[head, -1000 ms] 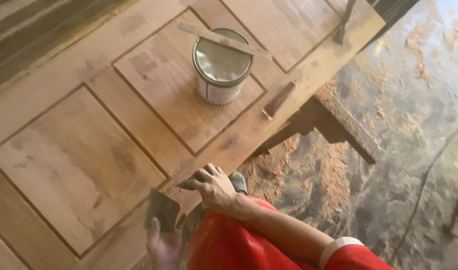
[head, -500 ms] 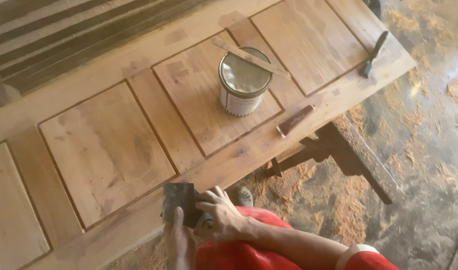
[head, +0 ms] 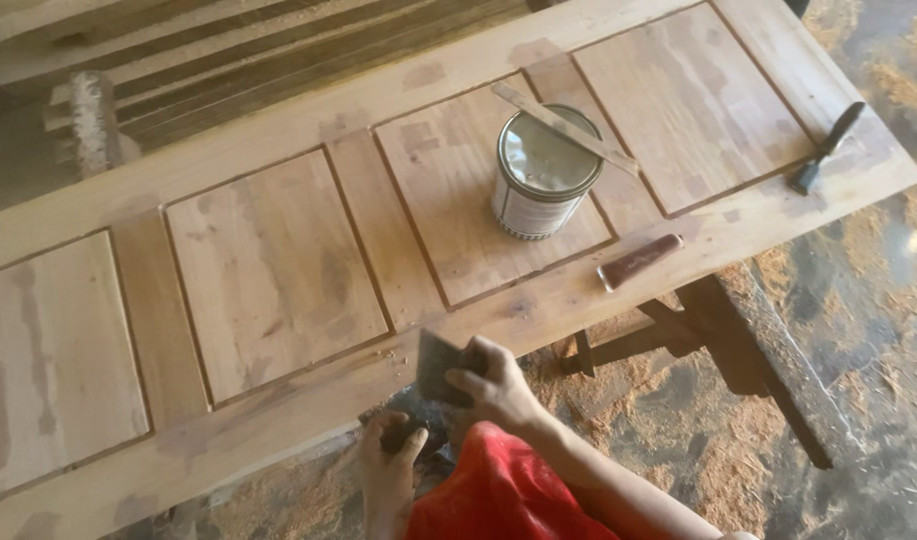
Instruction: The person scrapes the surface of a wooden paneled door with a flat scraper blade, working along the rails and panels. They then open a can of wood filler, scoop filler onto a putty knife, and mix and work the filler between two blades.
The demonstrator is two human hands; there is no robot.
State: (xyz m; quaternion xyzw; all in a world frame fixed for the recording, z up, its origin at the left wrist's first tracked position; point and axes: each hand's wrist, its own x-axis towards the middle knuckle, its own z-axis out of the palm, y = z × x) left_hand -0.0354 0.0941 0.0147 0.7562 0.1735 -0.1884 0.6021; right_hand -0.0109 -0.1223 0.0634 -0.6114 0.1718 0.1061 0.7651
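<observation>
A long panelled wooden door (head: 278, 260) lies flat in front of me. My right hand (head: 493, 385) grips a dark flat scraper blade (head: 436, 362) and holds it against the door's near edge. My left hand (head: 388, 465) sits just below the same edge, fingers curled on a small dark object that I cannot identify. An open metal can (head: 538, 185) stands on a panel farther along, with a flat wooden stick (head: 563, 125) laid across its rim.
A brown-handled tool (head: 638, 260) lies on the door's near rail right of the can. A dark-handled tool (head: 826, 145) rests near the door's right end. Wooden trestle legs (head: 718, 350) stand under the door on a sawdust-strewn floor. Stacked planks (head: 228, 50) lie beyond.
The view has shifted right along the door. My right hand has moved onto the scraper blade at the near edge, and my left hand has dropped lower beneath it.
</observation>
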